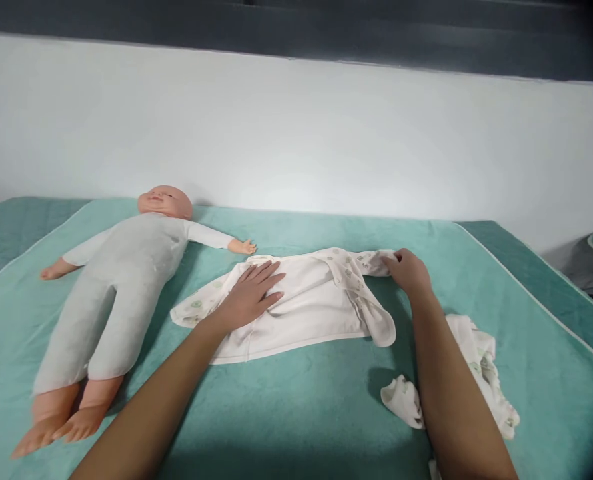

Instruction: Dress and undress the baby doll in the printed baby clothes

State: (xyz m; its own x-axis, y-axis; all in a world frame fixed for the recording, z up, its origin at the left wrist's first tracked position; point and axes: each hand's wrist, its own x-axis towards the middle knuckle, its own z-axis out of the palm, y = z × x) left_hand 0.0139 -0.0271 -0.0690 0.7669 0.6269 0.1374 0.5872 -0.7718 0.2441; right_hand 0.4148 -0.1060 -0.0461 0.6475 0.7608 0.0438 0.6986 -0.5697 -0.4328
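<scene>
A small white baby shirt (306,307) with a faint green print lies spread on the teal towel (296,413). My left hand (251,293) rests flat on its left half, fingers stretched out. My right hand (407,270) is closed on the shirt's right sleeve end, pinching the cloth. A baby doll (121,280) in a grey body suit lies on its back to the left, one arm reaching toward the shirt.
Another white printed garment (481,373) lies crumpled under and beside my right forearm. A white wall (296,133) runs close behind the towel. Darker teal bedding (536,273) borders the towel at right and left.
</scene>
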